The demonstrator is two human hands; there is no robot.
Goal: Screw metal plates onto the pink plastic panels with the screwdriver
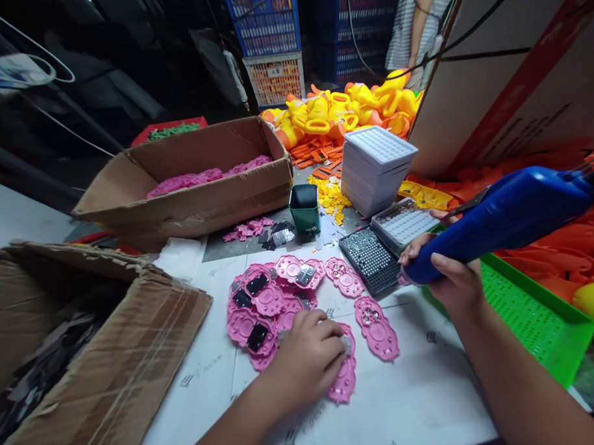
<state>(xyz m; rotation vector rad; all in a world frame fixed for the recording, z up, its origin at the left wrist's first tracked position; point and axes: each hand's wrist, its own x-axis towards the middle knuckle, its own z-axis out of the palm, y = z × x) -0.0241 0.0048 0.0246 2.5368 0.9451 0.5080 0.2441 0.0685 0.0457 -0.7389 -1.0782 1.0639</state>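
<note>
In my right hand [455, 275] is a blue electric screwdriver [501, 222], its fingers wrapped round the body. The tool lies nearly level, its tip at the left beside a black screw tray [371, 259] of small silvery screws. My left hand [314, 355] is curled over a pink plastic part [344, 383] on the white table sheet. A greyish piece shows by its fingertips, partly hidden. Left of that hand lies a pile of pink parts [244, 322], some bearing black or silvery pieces. Two pink parts with shiny metal bits, one of them this pink part [377, 330], lie to the right.
Cardboard boxes stand at left [173, 305] and behind [213, 206]. A green cup [305, 209], stacked white trays [376, 171] and yellow duck-like toys [332, 111] lie farther back. A green basket [534, 318] sits at right. Another person's arm [421, 23] shows beyond.
</note>
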